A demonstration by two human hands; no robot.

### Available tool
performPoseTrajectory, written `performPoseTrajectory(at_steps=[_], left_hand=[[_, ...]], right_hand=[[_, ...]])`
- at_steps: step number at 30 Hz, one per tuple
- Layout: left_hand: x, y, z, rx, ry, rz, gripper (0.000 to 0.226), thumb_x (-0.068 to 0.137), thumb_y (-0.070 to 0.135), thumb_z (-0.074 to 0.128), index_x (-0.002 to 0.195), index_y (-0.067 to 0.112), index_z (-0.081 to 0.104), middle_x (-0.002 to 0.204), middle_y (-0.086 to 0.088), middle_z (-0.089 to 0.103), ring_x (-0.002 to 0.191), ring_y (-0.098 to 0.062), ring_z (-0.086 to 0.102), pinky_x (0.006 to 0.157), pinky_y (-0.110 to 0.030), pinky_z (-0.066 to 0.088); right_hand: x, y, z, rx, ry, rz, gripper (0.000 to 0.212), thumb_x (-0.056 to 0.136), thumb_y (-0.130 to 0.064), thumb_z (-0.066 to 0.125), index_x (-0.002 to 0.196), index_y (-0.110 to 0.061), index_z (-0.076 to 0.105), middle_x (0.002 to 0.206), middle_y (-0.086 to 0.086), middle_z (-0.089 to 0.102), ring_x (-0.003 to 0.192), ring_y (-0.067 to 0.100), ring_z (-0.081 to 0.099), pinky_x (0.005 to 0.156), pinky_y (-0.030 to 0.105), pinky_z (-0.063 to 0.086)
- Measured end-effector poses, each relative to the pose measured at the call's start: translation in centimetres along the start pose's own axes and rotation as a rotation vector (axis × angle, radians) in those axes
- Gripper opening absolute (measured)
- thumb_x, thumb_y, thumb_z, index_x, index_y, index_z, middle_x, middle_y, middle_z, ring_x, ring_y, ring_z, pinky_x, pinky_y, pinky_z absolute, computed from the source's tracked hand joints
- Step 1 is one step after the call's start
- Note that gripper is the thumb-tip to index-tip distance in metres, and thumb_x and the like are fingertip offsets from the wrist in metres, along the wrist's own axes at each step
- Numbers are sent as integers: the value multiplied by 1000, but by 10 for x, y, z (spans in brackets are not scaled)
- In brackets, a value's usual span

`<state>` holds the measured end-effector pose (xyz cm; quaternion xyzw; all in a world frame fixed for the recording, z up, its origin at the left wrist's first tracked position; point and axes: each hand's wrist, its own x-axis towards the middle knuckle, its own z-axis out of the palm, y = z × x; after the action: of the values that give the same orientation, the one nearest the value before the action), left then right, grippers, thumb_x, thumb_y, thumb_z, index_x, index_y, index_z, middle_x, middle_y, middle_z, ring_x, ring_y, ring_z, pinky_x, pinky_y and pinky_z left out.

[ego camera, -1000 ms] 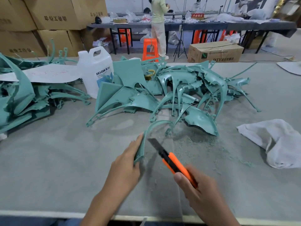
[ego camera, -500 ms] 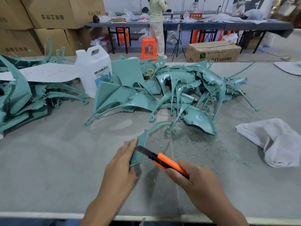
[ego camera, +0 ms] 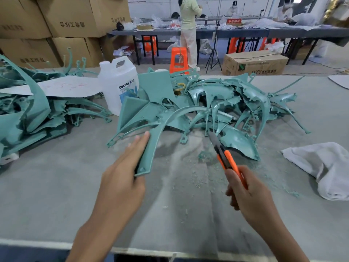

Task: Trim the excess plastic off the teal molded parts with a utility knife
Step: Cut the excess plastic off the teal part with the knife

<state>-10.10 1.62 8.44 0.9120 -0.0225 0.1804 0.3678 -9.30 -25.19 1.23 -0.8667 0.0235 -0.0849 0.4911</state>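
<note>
My left hand (ego camera: 122, 178) holds a curved teal arch part (ego camera: 156, 137) by its lower end, lifted over the grey table; the fingers lie straight along its left edge and the thumb is hidden behind it. My right hand (ego camera: 247, 193) grips an orange utility knife (ego camera: 225, 159) with the blade out, pointing up and away, apart from the arch part. Behind them a pile of teal molded parts (ego camera: 217, 103) covers the middle of the table. Teal shavings (ego camera: 200, 167) litter the surface between my hands.
A second heap of teal parts (ego camera: 32, 118) lies at the left with a white card (ego camera: 64, 86) on top. A white DEXCON jug (ego camera: 118, 84) stands behind the pile. A white cloth (ego camera: 324, 163) lies at the right. Cardboard boxes, benches and people stand beyond the table.
My left hand has lifted and turned the arch part so its broad face shows. The knife has left the part's edge and swung right and upward.
</note>
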Motion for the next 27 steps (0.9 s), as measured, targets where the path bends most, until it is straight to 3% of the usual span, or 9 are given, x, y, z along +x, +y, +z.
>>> performPoseTrajectory(at_steps=[5, 9, 13, 16, 19, 21, 23, 24, 27], left_hand=[[-1, -3, 16, 66, -73, -64, 87, 83, -12, 48, 154, 36, 33, 151, 6, 49, 134, -24, 49, 110, -45, 41], [-2, -1, 21, 115, -69, -24, 87, 78, -16, 50, 151, 31, 40, 153, 8, 44, 141, -17, 41, 112, -29, 33], [-6, -1, 18, 169, -71, 7, 88, 76, -17, 51, 151, 28, 40, 154, 9, 40, 144, -15, 37, 113, -19, 23], [-11, 2, 12, 211, -97, 71, 86, 78, -13, 55, 151, 29, 39, 155, 11, 36, 145, -13, 35, 113, -14, 17], [-19, 12, 7, 221, -138, 140, 86, 77, -11, 61, 150, 31, 41, 154, 12, 37, 144, -13, 35, 117, -32, 28], [-22, 18, 2, 231, -126, 181, 92, 67, -18, 66, 146, 25, 49, 150, 6, 45, 140, -21, 42, 113, -42, 38], [-23, 19, -4, 202, -85, 209, 92, 62, -19, 64, 144, 22, 52, 149, 6, 47, 139, -21, 44, 113, -34, 37], [-24, 19, -7, 165, -56, 205, 90, 64, -16, 58, 144, 24, 51, 150, 9, 45, 141, -13, 41, 115, -27, 30], [-24, 20, -15, 100, 30, 181, 90, 61, -4, 44, 145, 28, 50, 150, 17, 43, 141, 5, 33, 115, -10, 19]], right_hand=[[-29, -41, 5, 42, -127, -222, 49, 83, -81, 43, 95, -36, 57, 67, -5, 67, 48, 9, 60, 47, 26, 49], [-39, -55, 7, -74, -194, -326, 45, 86, -77, 39, 97, -36, 54, 61, -14, 57, 52, 6, 52, 50, 19, 36], [-37, -56, 8, -194, -195, -314, 50, 82, -81, 32, 93, -34, 47, 62, -15, 54, 55, 10, 49, 52, 24, 35], [-21, -54, 4, -278, -82, -266, 52, 84, -83, 26, 86, -34, 44, 64, -11, 58, 54, 13, 53, 47, 27, 36], [9, -45, -1, -305, -6, -211, 45, 86, -74, 31, 74, -32, 44, 51, -6, 52, 42, 7, 50, 38, 20, 34], [31, -33, -6, -391, 39, -170, 43, 92, -67, 34, 72, -30, 43, 53, -7, 50, 41, 5, 46, 38, 18, 33], [50, -14, -14, -474, 51, -51, 46, 95, -64, 36, 73, -25, 44, 59, -5, 52, 51, 9, 50, 43, 26, 34], [57, -4, -17, -513, 39, 16, 47, 96, -64, 35, 75, -24, 44, 63, -2, 54, 56, 15, 52, 48, 33, 38], [61, 19, -20, -524, 40, 114, 50, 95, -67, 32, 75, -23, 46, 65, 1, 57, 59, 19, 54, 56, 37, 44]])
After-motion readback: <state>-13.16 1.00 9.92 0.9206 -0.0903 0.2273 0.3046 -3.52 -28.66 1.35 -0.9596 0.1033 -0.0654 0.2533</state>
